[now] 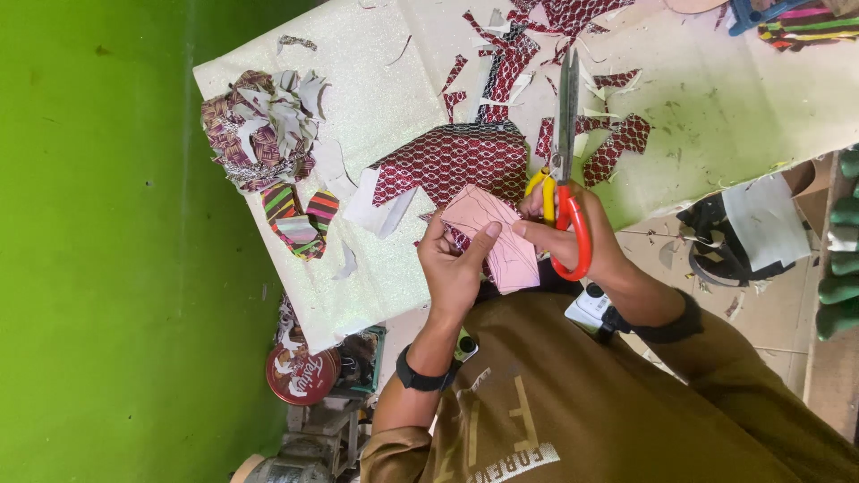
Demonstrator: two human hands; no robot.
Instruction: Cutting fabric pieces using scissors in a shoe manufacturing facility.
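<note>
Brown-sleeved chest and forearms fill the lower frame; view is rotated, table edge runs diagonally. Left hand clamps a pink piece with a maroon patterned face between thumb and fingers, held just above the table edge, close to the body. Right hand is closed through the red and yellow loops of the scissors; fingertips also touch the pink piece. Blades lie together, pointing away across the white table sheet, not on the piece at present.

Judgement: for a clean cut, the left hand should keep the piece taut and turn it into the blades, thumb clear of the cut line; short bites near the pivot suit the curved outline.

Larger maroon patterned sheet lies flat just beyond the hands, offcuts scattered around it. Heap of trimmings sits near the table's far corner.

Containers: round red tin below the table, lid on, contents hidden. Blue tray edge at frame top, contents cannot be told.
</note>
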